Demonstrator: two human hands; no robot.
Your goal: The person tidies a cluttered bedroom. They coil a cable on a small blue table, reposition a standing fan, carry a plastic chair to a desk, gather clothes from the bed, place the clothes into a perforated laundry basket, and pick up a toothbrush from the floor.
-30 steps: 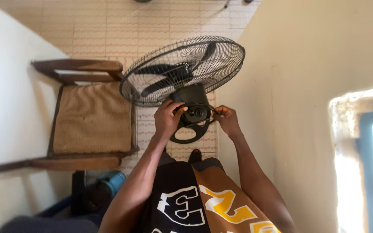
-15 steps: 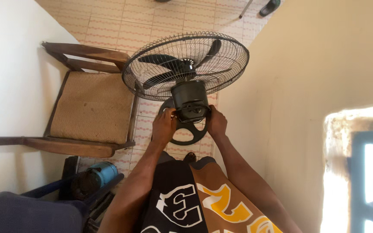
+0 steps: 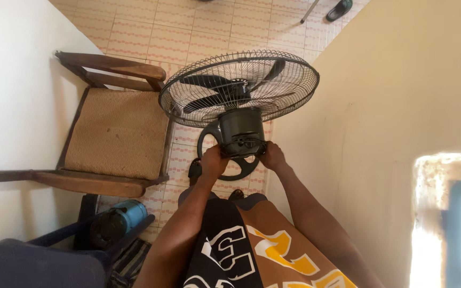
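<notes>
A black standing fan (image 3: 239, 85) with a round wire cage and dark blades stands in front of me, seen from above. Its dark motor housing (image 3: 241, 130) points back toward me, and its round base ring (image 3: 205, 140) rests on the tiled floor below. My left hand (image 3: 213, 161) grips the left underside of the motor housing. My right hand (image 3: 272, 157) holds its right side. Both hands are closed around the housing.
A wooden armchair (image 3: 114, 133) with a woven tan seat stands at the left against a white wall. A blue cylinder (image 3: 118, 221) lies under a dark chair (image 3: 38, 264) at the bottom left. A cream wall (image 3: 401, 96) rises on the right. A sandal (image 3: 339, 9) lies far off.
My view has shifted, so the fan sits lower and more central. Both hands have slid down from the housing's rear to grip its two sides.
</notes>
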